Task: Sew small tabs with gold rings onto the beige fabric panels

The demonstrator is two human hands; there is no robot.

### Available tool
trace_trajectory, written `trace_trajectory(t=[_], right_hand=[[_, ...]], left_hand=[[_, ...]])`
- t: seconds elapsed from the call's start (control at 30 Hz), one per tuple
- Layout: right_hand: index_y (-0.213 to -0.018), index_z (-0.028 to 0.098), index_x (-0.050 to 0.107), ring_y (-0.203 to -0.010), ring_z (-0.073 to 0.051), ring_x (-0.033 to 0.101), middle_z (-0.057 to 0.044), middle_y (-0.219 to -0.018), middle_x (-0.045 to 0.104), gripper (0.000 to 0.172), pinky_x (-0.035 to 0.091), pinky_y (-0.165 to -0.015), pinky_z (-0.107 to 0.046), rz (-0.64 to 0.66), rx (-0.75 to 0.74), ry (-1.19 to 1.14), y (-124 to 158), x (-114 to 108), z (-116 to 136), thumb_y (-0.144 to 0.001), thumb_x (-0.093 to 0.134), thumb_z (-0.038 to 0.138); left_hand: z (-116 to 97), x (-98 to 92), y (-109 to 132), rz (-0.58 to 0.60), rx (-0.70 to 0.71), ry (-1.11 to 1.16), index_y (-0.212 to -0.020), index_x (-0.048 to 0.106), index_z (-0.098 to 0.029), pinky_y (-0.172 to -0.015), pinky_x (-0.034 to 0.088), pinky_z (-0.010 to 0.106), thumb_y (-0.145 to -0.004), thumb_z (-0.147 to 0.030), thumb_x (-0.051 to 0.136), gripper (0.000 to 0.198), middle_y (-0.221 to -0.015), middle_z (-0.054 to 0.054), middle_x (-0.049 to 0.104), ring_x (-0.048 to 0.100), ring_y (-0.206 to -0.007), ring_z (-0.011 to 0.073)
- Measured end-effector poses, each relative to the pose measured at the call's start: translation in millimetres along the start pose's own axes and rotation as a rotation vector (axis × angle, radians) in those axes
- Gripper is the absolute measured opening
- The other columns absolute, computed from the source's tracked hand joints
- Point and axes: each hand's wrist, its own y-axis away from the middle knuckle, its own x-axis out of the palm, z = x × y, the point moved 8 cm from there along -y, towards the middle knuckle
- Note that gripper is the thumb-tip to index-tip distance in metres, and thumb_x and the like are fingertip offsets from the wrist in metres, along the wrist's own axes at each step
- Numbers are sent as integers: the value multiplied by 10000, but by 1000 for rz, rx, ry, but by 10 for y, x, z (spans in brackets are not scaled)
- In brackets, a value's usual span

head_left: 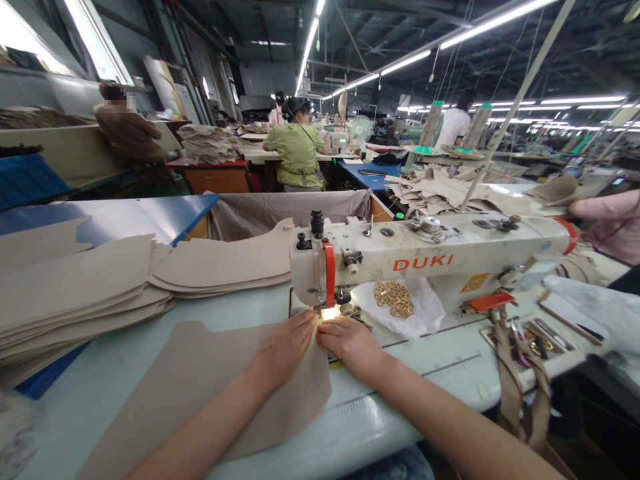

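A white DUKI sewing machine stands on the pale table, its needle area lit near the left end. A tan fabric piece lies flat on the table in front of it. My left hand rests on the fabric with fingers stretched toward the needle. My right hand lies flat beside it, fingers on the fabric edge right at the presser foot. Both hands press the fabric down; neither grips it.
Stacks of tan cut pieces fill the table's left side. A heap of gold rings sits on white cloth under the machine arm. A tray of small tools is at right. Other workers sit at benches behind.
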Motion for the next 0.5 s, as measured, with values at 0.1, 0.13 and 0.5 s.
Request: trace_trajectory(t=[0.1,0.13,0.5], right_hand=[[-888,152,629,-999,-176,587,-50,-1041,672,73,441,-895,-291,1,10,0,-2,17,-11,-874,570,192],[-890,155,630,-1004,-177,586,-48,-1049,671,74,440,-898,-290,-5,14,1,-1,23,-18,-874,570,196],[-931,164,625,-1039,-176,568,-58,-1073,659,108,440,-895,-284,5,60,-10,-17,84,-94,-899,531,206]], left_hand=[[24,12,7,-4,-17,4,-1090,597,-125,-940,484,347,-893,-92,271,382,-1087,105,662,556,-1111,196],[27,12,7,-1,-17,2,-1090,598,-133,-941,483,350,-890,-94,274,383,-1087,102,662,556,-1112,196],[65,-50,-59,-32,-34,68,-1023,640,-120,-953,469,337,-894,-129,297,367,-1036,110,683,595,-1044,207]])
